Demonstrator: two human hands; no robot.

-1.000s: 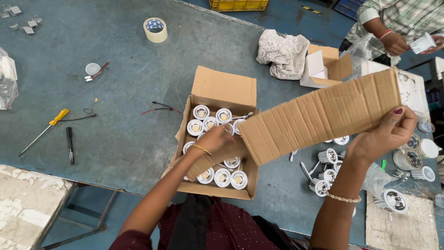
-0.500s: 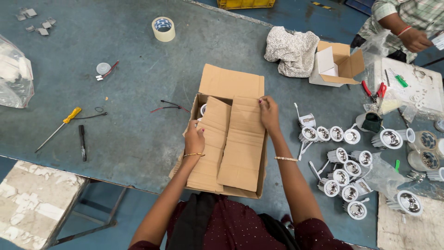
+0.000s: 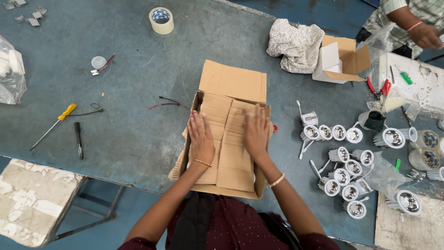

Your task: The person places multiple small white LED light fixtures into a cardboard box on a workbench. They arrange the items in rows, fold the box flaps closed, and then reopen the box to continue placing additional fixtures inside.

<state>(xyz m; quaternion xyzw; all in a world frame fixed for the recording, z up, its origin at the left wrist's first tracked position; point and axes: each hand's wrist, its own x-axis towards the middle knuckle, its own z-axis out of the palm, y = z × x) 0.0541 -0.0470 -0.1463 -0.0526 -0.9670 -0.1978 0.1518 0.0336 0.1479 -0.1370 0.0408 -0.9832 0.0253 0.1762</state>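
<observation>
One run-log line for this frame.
left hand: flat on corrugated cardboard sheet | right hand: same | open brown cardboard box: covered

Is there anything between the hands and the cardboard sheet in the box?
Nothing visible. The left hand and right hand lie flat, palms down, right on the cardboard sheet that covers the inside of the open box.

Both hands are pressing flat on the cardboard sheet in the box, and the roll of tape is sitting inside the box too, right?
Not quite. The left hand and right hand do press flat on the cardboard sheet in the open carton, but the roll of tape lies on the table, far from the carton near the far edge. The head view shows it.
</observation>
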